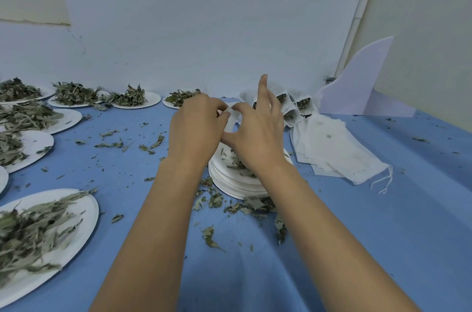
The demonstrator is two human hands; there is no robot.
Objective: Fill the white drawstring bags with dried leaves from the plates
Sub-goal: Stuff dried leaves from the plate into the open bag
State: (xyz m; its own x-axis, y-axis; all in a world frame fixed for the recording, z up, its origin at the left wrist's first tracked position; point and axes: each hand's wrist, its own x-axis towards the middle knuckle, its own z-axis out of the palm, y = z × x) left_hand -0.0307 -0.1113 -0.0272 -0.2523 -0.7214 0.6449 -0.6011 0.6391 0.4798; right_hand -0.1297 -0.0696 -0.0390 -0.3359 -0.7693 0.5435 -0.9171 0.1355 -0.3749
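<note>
**While 2 Hands Pinch a White Bag, Leaves Lie on the Plates**

Where the 2 bare forearms meet at the centre of the frame, the left hand [196,127] and the right hand [255,138] hold a small white drawstring cloth bag [233,120] between them. The left hand's fingers are curled and pinch the bag's edge. The right hand pinches the same edge, with 1 finger standing straight up. Both hands are above a stack of round white paper plates [237,184], whose top plate carries a few leaf scraps.

Round white paper plates [86,212] heaped with dried grey-green leaves [30,230] fill the left side and the upper left. Filled white bags [293,107] stand open-mouthed just right of the hands, beside a flat pile of empty white bags [332,148]. Loose leaf bits [214,199] lie scattered over the blue tablecloth [383,222].
</note>
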